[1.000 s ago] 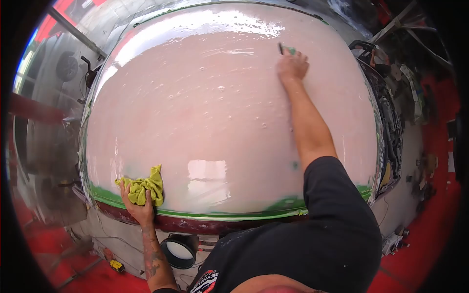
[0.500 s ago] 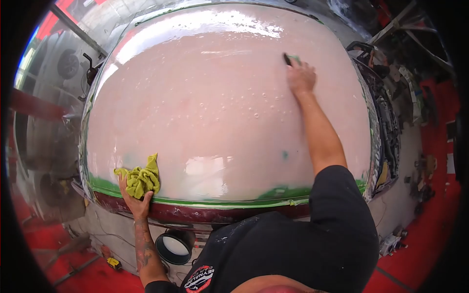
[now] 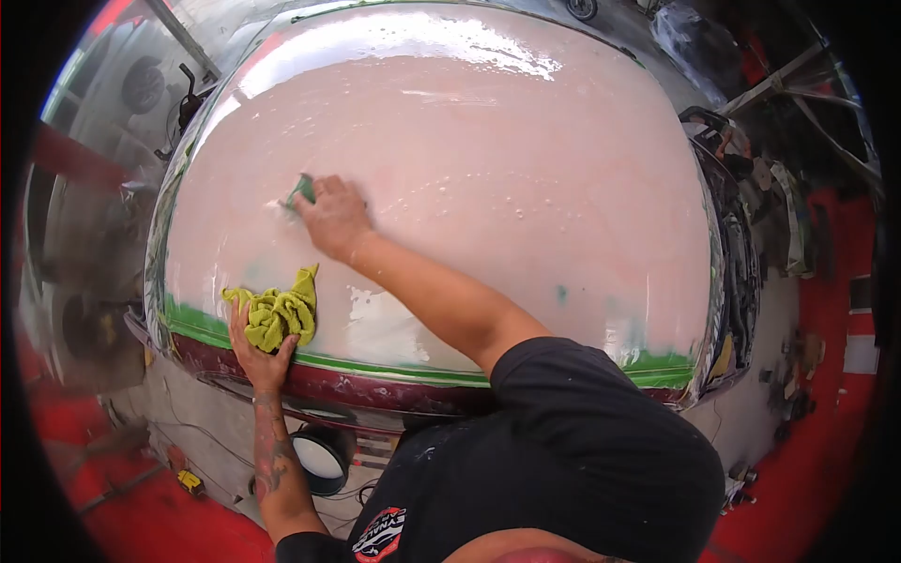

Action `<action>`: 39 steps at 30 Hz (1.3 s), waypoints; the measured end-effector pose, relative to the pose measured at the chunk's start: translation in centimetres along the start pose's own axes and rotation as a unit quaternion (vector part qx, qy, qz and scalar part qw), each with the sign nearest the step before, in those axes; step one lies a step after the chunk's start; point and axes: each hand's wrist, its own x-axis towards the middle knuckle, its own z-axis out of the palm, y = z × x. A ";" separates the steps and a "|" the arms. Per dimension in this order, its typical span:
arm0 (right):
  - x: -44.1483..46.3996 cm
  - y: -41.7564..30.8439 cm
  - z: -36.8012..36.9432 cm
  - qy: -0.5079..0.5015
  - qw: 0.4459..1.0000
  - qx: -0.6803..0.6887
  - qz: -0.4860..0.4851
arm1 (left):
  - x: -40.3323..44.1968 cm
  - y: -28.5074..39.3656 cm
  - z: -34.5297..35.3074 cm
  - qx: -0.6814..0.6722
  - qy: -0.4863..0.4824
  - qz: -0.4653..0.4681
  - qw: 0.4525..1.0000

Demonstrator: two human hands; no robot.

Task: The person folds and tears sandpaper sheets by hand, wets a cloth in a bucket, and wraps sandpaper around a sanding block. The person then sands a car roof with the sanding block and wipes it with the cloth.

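Right-hand fingers [image 3: 328, 188] clamped on a green pad [image 3: 302, 190], which sits on the left part of the wet pink panel [image 3: 488, 253]. Left hand [image 3: 258, 347] is at the near-left edge, thumb and fingers set apart around a bunched yellow-green cloth [image 3: 282, 319], holding it against the panel.

In the way: right forearm [image 3: 441, 291] crosses the near middle and hides panel under it; the dark shirt [image 3: 563, 450] covers part of the near-right edge. Cloth hides a bit of the green border [image 3: 202, 324] on the left.

Around: black bucket [image 3: 342, 447] with whitish contents on the floor, between left forearm and torso. Yellow object [image 3: 190, 482] on the floor, near left, too small to identify. Vehicle wheel [image 3: 144, 84] far left, another wheel [image 3: 582, 8] at the far edge, clear plastic sheeting [image 3: 690, 47] far right. Dark clutter along the right side, can't make out details.
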 end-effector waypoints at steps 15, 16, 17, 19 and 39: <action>-16.2 26.8 -14.7 0.062 0.874 -0.272 0.398 | 0.3 0.1 -0.2 0.039 -0.008 0.004 0.999; -14.0 22.0 -12.0 0.103 0.924 -0.258 0.264 | 0.3 0.2 -0.3 0.043 -0.011 0.000 0.999; -11.7 15.2 -10.4 0.063 0.951 -0.214 0.214 | 0.1 0.3 -0.4 0.046 -0.010 -0.004 0.999; -10.4 4.9 -7.2 0.025 0.996 -0.083 0.028 | 0.2 0.3 -0.4 0.040 -0.017 -0.018 0.999; -9.4 4.3 -7.2 -0.030 0.983 0.043 -0.178 | 0.3 0.4 -0.8 0.054 -0.034 -0.031 0.998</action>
